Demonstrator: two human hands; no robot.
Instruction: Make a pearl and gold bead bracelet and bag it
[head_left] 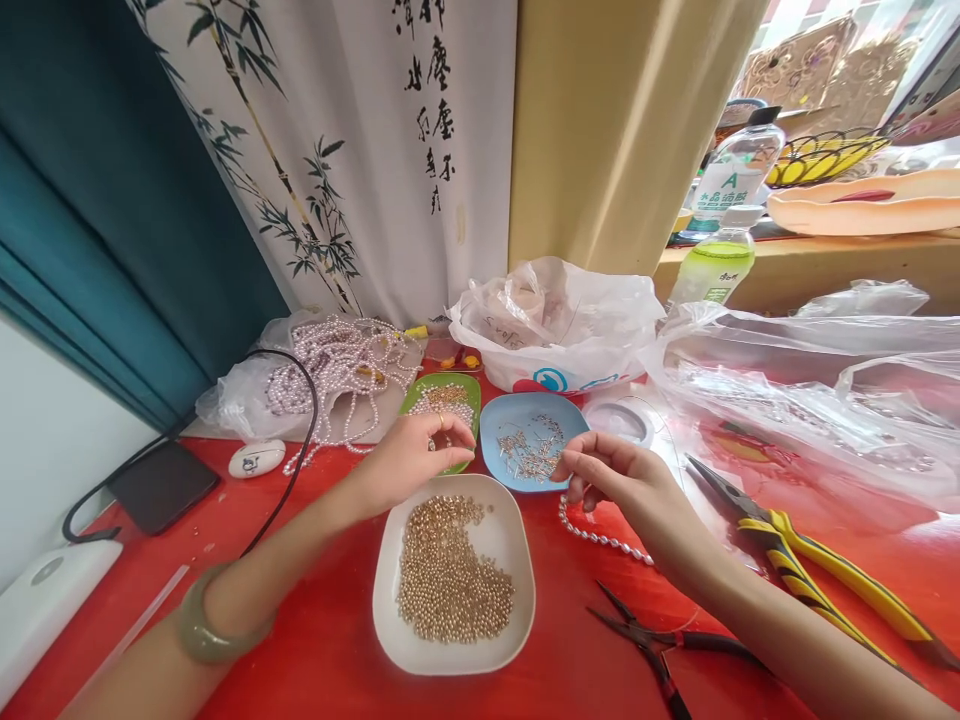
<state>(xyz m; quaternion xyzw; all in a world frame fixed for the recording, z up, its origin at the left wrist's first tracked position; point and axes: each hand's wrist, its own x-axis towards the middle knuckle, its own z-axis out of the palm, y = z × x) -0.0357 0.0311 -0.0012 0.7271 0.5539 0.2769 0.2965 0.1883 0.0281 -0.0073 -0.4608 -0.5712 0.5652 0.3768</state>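
My left hand (416,455) is over the near side of a green dish (465,383) of small pale and gold beads. Its fingers are curled toward the thumb, and whatever they pinch is too small or hidden to make out. At the right edge of a blue dish (495,410) with small metal pins (529,455), my right hand (611,475) is closed in a pinch; its content cannot be made out. Nearest me stands a white dish (517,640) with many gold beads (450,585). A short string of silvery beads (600,537) lies beneath my right hand.
Black-handled pliers (652,640) and larger yellow-handled pliers (795,560) lie at the right. Behind the dishes are a plastic bag (555,330), a clear spool (619,420) and heaped pearl strands (337,375). A black cable (311,400) and phone (165,485) are at the left.
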